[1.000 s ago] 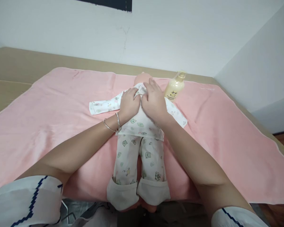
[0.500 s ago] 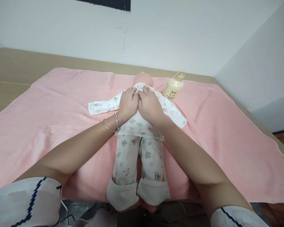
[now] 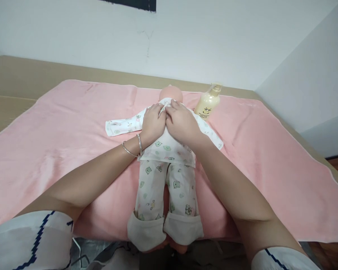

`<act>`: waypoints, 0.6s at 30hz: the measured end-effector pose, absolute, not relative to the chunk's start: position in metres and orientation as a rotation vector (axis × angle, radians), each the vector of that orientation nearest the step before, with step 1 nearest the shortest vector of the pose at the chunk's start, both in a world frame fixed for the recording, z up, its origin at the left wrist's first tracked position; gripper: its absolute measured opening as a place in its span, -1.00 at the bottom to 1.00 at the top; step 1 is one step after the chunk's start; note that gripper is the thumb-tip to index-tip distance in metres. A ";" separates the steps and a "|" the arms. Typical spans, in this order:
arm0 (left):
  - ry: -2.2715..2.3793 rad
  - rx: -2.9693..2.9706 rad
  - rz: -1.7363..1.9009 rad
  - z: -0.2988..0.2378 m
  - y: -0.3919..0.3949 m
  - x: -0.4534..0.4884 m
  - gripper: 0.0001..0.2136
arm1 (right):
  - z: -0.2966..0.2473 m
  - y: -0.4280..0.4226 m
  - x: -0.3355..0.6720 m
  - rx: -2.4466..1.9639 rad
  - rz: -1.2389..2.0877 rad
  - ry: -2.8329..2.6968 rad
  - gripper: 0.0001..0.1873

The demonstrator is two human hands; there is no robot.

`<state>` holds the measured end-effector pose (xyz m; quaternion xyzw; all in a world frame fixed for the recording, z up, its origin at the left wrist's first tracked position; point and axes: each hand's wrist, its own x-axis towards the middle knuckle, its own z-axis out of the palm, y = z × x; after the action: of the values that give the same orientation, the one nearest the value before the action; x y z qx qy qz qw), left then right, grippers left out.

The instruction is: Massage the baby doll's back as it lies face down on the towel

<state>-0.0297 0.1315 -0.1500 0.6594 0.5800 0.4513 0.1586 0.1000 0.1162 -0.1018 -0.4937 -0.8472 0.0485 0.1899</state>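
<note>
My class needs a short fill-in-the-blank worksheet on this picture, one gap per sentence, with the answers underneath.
1. The blanket under the doll is coloured ____.
2. Of the doll's top and trousers, the left hand and right hand rest on the ____.
3. The silver jewellery is on the ____ wrist.
4. The bottle is nearer the ____ hand.

Missing words: pink; top; left; right.

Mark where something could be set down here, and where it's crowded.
Left: bare pink cloth bordered by the left forearm and one sleeve of the doll. Right: another bare patch between the right forearm, the bottle and the cloth's edge. Middle: crowded, left hand and right hand resting on the doll.
</note>
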 end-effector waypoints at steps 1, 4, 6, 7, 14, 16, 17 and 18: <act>1.651 1.885 1.286 -0.150 0.131 -0.030 -0.71 | -0.099 0.116 0.102 -1.349 0.130 -2.339 -0.47; 1.661 1.862 1.282 -0.149 0.130 -0.029 -0.69 | -0.087 0.113 0.106 -1.301 0.108 -2.186 -0.42; 1.669 1.857 1.280 -0.150 0.130 -0.029 -0.69 | -0.083 0.110 0.106 -1.317 0.075 -2.115 -0.39; 1.668 1.862 1.276 -0.150 0.131 -0.029 -0.69 | -0.083 0.109 0.105 -1.329 0.060 -2.095 -0.38; 1.620 1.899 1.250 -0.152 0.135 -0.032 -0.69 | -0.103 0.108 0.091 -1.355 0.006 -2.107 -0.37; 1.623 1.893 1.260 -0.153 0.135 -0.032 -0.69 | -0.110 0.111 0.089 -1.387 0.050 -2.142 -0.40; 1.638 1.881 1.269 -0.153 0.135 -0.032 -0.69 | -0.113 0.113 0.089 -1.410 0.090 -2.175 -0.41; 1.658 1.866 1.279 -0.154 0.135 -0.032 -0.69 | -0.115 0.114 0.089 -1.430 0.132 -2.210 -0.43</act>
<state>-0.0318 0.1350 -0.1536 0.6559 0.5828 0.4495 0.1674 0.0885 0.1142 -0.1149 -0.5254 -0.8118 0.0483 0.2501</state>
